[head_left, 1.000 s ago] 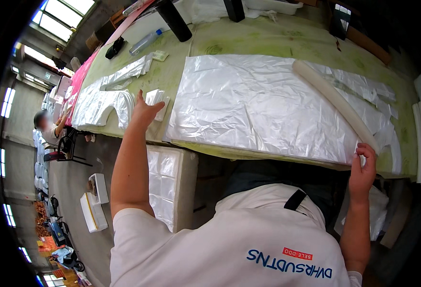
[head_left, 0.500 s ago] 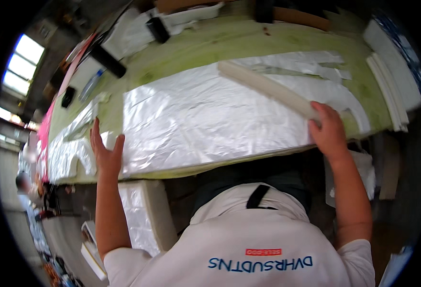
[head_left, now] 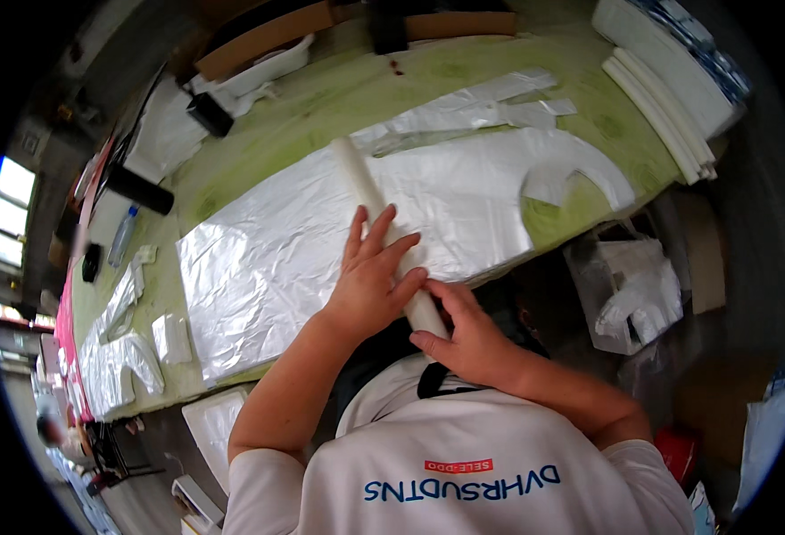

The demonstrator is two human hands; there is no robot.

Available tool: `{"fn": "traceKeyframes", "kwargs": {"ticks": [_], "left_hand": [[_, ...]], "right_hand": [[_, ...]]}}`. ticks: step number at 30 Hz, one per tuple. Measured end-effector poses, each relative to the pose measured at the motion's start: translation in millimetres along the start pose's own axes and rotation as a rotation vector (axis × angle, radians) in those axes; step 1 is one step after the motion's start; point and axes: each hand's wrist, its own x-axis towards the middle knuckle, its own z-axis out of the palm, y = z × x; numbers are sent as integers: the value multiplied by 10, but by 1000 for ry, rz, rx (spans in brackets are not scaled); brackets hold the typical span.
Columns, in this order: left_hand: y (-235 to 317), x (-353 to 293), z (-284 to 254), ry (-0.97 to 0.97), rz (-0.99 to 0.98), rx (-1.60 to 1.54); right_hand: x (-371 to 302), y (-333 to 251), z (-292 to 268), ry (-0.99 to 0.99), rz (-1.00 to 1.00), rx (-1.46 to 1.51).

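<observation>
A long off-white tube (head_left: pixel 357 174) slants across a stack of thin, shiny white plastic sheets (head_left: pixel 263 254) on the table. Its near end juts past the table's front edge toward my shirt. Around that near end, my right hand (head_left: pixel 477 339) is closed, thumb on one side and fingers on the other. My left hand (head_left: pixel 370 285) lies over the tube's middle with its fingers spread, covering part of it. The sheets have a curved cut-out and narrow strips toward the right.
Smaller cut plastic pieces (head_left: pixel 125 357), a bottle (head_left: pixel 123 236) and a black cylinder (head_left: pixel 140 188) are at the left. White rolls (head_left: pixel 660 116) lie at the right by a white box (head_left: pixel 669 62). Below the edge hangs a clear bin (head_left: pixel 629 294) holding white plastic.
The tube has come nearer to me and turned more upright in view. My right hand moved left along with it, and my left hand came right from the sheets' left edge onto the tube.
</observation>
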Motion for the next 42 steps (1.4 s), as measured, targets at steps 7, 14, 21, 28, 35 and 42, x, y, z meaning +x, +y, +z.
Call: {"fn": "traceKeyframes", "kwargs": {"ticks": [7,14,21,28,35,42], "left_hand": [[412,193,-111,-26,90,100],[594,927,373,-328,-18,83],[547,1049,418,-398,-171,-18],[518,1083,472,-444,-278,-120],[341,992,386,-220,-521,-485],[308,851,398,-103,-511,-582]], "right_hand": [[-322,297,-269,96,136,304],[-377,435,-316,163,184,384],[-559,685,-522,262,305,398],[-466,582,-565,238,164,277],[-307,339,-823,338,-256,-129],[903,483,-1115,393,-282,-740]]}}
